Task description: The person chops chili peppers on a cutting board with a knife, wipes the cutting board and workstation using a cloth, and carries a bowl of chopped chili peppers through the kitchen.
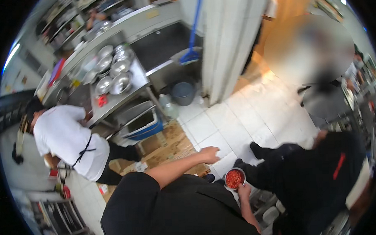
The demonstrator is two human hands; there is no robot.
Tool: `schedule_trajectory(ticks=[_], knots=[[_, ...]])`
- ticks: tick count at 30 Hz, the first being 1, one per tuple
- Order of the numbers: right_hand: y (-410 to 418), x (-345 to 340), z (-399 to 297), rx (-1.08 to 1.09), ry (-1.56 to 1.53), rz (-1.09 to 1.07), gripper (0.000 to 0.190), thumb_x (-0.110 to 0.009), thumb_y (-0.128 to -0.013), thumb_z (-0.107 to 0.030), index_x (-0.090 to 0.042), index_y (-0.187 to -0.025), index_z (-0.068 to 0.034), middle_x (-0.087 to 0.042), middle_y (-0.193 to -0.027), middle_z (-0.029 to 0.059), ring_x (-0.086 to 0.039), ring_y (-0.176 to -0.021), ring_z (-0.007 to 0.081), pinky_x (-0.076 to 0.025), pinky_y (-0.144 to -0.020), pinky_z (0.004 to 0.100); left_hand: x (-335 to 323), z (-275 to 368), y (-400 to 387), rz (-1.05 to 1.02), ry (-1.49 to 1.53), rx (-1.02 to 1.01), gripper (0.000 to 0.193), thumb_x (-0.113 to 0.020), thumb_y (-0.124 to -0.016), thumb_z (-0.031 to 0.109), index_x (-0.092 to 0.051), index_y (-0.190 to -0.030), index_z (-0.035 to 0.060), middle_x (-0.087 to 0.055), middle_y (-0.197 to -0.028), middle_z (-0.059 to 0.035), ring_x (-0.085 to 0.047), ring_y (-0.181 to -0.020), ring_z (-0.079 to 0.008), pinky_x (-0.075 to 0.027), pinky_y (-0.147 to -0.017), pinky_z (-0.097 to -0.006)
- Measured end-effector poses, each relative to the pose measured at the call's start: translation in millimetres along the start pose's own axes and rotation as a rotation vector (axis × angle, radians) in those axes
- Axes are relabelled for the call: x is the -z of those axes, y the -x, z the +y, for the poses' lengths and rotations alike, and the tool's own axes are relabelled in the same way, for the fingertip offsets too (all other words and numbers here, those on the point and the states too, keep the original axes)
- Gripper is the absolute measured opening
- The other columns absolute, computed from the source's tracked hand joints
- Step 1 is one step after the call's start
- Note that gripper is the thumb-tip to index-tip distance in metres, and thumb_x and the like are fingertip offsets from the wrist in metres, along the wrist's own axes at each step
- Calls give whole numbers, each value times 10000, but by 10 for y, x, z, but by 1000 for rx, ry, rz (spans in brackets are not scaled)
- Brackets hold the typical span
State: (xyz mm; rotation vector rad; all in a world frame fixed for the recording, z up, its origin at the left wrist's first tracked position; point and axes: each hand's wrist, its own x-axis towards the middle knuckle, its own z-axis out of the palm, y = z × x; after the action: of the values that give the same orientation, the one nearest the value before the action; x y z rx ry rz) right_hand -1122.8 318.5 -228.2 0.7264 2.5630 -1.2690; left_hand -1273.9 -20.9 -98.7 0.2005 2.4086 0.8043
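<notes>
My right hand (244, 190) grips the rim of a round metal container (226, 182) at the lower middle of the view. Chopped red food, perhaps tomato, (234, 178) fills it nearly to the rim. My left hand (209, 155) is stretched out in front of me over the white tiled floor, holding nothing that I can see, its fingers blurred and partly spread. Cardboard sheets (179, 137) lie on the floor beneath and beside my left forearm.
A co-worker in a white shirt (67, 137) bends at a steel counter (140, 78) stacked with metal bowls (121, 82). A person in black (317, 175) stands close on my right. Ahead are a blue cooler box (158, 127), a grey bucket (183, 93) and a white pillar (231, 38).
</notes>
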Motion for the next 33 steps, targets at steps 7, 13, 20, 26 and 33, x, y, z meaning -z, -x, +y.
schedule_trajectory(ticks=[7,13,20,26,33], knots=[[-2220,-347,-941,-34,-266,-228,181,-625,-888,-59,-706,-955,89,-736,-861,158,-704,-682,213,-601,-565,384,650,701,-884,68,150,-139,641,-726,-902,333,-595,-1466,57,-637,-1416,-227,-589,-1337,-412,-484,-1120,-491],[-3512,182,-1373,-95,-36,-193,197,-644,-908,-85,-694,-930,104,-731,-847,182,-712,-682,242,-599,-599,397,1084,-190,-2371,383,282,-67,605,-714,-956,328,-582,-1501,102,-574,-1536,-207,-538,-1419,-398,-418,-1206,-501],[-4287,682,-1461,-99,348,-66,331,-714,-811,-248,-731,-864,78,-719,-820,293,-746,-815,405,-584,-816,515,1192,-2292,-1027,658,598,930,470,-732,-965,326,-681,-1320,23,-729,-1166,-157,-690,-1030,-297,-571,-821,-506],[-4688,944,-1938,-343,-26,30,291,-711,-827,-223,-781,-913,46,-765,-817,237,-793,-753,316,-632,-720,452,2318,-1828,-759,566,-55,943,514,-712,-971,345,-664,-1372,26,-712,-1253,-200,-674,-1137,-355,-549,-918,-507],[-5030,1212,-1669,-521,-189,281,178,-694,-894,-48,-762,-980,92,-773,-903,153,-787,-759,262,-702,-620,386,2436,-1354,-4448,-133,-289,226,567,-687,-979,368,-644,-1433,31,-693,-1356,-249,-656,-1262,-422,-523,-1032,-508]])
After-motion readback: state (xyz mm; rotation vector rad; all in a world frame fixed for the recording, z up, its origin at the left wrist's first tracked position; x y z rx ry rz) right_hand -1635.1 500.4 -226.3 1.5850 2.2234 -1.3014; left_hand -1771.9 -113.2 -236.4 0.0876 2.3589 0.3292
